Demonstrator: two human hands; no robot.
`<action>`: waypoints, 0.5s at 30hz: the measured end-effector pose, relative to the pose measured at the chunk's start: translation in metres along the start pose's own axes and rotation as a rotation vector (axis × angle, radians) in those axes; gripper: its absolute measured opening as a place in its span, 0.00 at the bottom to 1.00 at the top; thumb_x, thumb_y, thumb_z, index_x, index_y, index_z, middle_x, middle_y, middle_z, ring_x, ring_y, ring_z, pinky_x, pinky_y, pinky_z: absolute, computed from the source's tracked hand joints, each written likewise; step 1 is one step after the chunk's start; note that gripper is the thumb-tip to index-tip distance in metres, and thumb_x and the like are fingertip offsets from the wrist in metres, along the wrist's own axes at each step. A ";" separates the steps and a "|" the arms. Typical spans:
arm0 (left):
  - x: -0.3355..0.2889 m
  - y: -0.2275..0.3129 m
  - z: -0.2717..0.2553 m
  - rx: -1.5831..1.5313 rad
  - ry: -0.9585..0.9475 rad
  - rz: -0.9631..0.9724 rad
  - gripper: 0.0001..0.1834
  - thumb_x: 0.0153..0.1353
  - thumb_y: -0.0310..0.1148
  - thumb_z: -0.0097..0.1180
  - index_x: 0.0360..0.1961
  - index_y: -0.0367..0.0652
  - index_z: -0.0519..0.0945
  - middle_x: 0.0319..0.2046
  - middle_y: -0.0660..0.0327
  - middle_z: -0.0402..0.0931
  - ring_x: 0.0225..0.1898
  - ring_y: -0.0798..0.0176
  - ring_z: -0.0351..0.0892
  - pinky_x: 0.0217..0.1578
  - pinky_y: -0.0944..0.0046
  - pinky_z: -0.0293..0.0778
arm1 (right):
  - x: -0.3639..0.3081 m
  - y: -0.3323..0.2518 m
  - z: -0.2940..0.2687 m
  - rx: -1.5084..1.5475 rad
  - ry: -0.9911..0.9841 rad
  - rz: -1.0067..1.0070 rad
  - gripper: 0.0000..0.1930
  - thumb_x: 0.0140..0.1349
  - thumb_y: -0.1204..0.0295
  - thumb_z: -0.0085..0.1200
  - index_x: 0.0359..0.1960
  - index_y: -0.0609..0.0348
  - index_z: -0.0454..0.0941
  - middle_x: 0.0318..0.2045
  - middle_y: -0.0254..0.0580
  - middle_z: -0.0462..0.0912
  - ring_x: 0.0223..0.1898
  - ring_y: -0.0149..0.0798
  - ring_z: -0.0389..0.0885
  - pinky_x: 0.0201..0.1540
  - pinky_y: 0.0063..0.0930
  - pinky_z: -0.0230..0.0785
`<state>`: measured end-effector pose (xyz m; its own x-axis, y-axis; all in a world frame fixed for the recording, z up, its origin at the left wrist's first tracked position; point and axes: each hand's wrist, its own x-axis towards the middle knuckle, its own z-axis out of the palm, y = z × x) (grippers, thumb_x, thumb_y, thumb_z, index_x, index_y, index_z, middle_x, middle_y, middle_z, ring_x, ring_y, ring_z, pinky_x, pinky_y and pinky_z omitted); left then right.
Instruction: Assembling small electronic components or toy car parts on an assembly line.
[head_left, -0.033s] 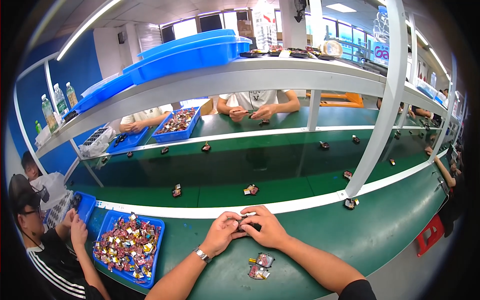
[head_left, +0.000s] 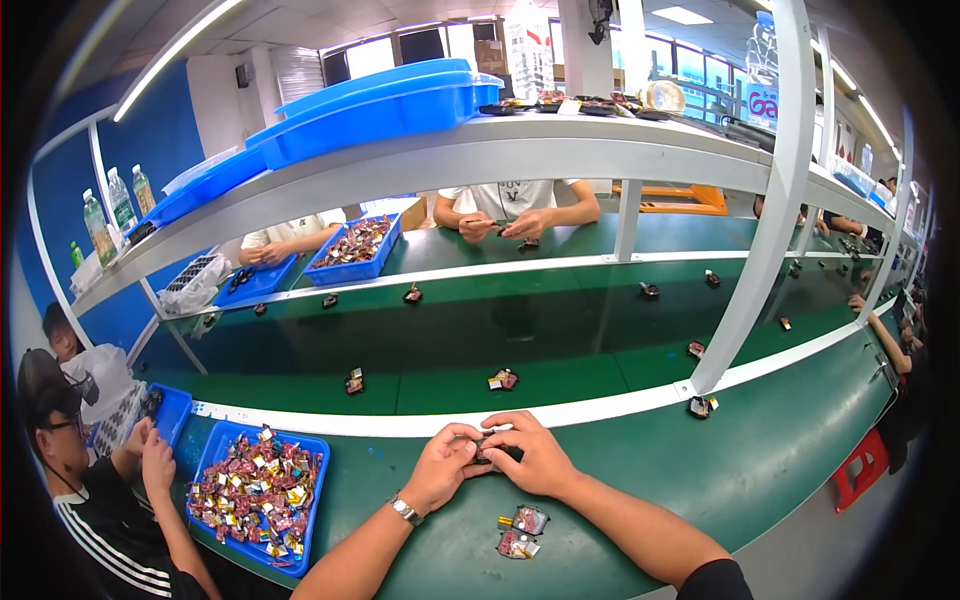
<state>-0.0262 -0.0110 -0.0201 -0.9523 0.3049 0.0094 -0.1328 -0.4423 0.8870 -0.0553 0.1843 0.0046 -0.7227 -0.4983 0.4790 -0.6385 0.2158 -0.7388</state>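
Holding a small dark part (head_left: 497,452) between both hands, you have it pinched just above the green bench (head_left: 780,470), close to the white strip (head_left: 560,412) at the edge of the belt (head_left: 560,340). Your left hand (head_left: 443,472), with a watch (head_left: 405,510) on its wrist, grips the part's left end with its fingertips. Your right hand (head_left: 535,455) closes over the right end, fingers curled on top. The two hands touch around the part, so most of it is hidden.

Two small pieces (head_left: 520,532) with red and dark faces lie on the bench just below your right wrist. A blue tray (head_left: 318,500) full of mixed small parts sits to your left, beside a seated person (head_left: 90,480) in a dark striped top. More single pieces are scattered along the belt. Across it, another person (head_left: 520,205) in a white shirt works with both hands.
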 end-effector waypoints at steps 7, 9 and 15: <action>0.000 0.000 0.002 0.034 0.025 0.022 0.07 0.70 0.27 0.48 0.47 0.42 0.70 0.45 0.60 0.75 0.50 0.65 0.77 0.52 0.58 0.79 | -0.001 0.015 0.003 0.358 -0.039 0.093 0.06 0.63 0.72 0.57 0.39 0.58 0.82 0.54 0.40 0.74 0.54 0.38 0.74 0.57 0.33 0.67; 0.000 0.000 0.001 0.044 0.032 0.022 0.06 0.70 0.27 0.49 0.46 0.42 0.71 0.45 0.60 0.75 0.50 0.64 0.77 0.52 0.58 0.79 | 0.001 0.018 0.003 0.387 -0.056 0.091 0.07 0.63 0.72 0.56 0.40 0.58 0.82 0.55 0.40 0.74 0.54 0.38 0.74 0.57 0.32 0.67; 0.001 0.002 0.006 0.069 0.012 0.047 0.05 0.69 0.30 0.51 0.43 0.44 0.71 0.44 0.60 0.76 0.49 0.64 0.78 0.50 0.56 0.80 | 0.001 0.020 -0.001 0.409 -0.100 0.098 0.07 0.65 0.73 0.55 0.41 0.59 0.82 0.55 0.42 0.74 0.57 0.37 0.72 0.60 0.33 0.65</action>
<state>-0.0256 -0.0069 -0.0155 -0.9603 0.2749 0.0464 -0.0692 -0.3962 0.9155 -0.0694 0.1889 -0.0091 -0.7323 -0.5756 0.3638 -0.3962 -0.0744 -0.9152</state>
